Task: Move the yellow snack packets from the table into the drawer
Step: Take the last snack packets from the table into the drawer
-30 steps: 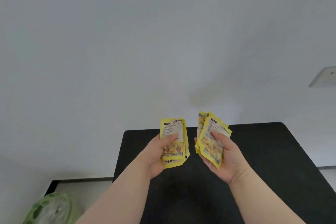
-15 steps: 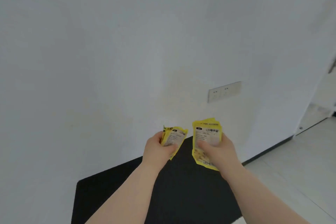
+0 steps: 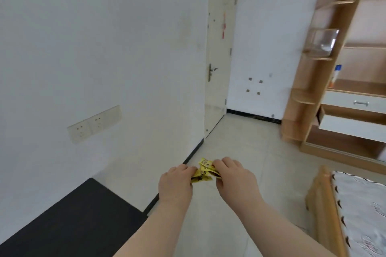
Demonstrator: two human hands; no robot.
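Observation:
The yellow snack packets (image 3: 203, 171) are bunched together between both hands, held over the floor. My left hand (image 3: 175, 183) grips their left side and my right hand (image 3: 236, 177) grips their right side; most of the stack is hidden by fingers. The black table (image 3: 69, 221) lies at the lower left, behind my left arm. At the far right a wooden cabinet holds a white drawer (image 3: 351, 124) pulled partly out, below a closed drawer (image 3: 355, 101) with a metal handle.
A white wall with a socket plate (image 3: 95, 123) runs along the left. A cream door (image 3: 217, 64) stands ahead. The wooden shelf unit (image 3: 309, 69) carries a clear container (image 3: 322, 41). A bed with a wooden frame (image 3: 325, 210) is at the lower right. Light tiled floor lies between.
The view has swung right from the table toward the room. My hands came together, joining the two stacks of packets into one bunch, and now sit beyond the table edge.

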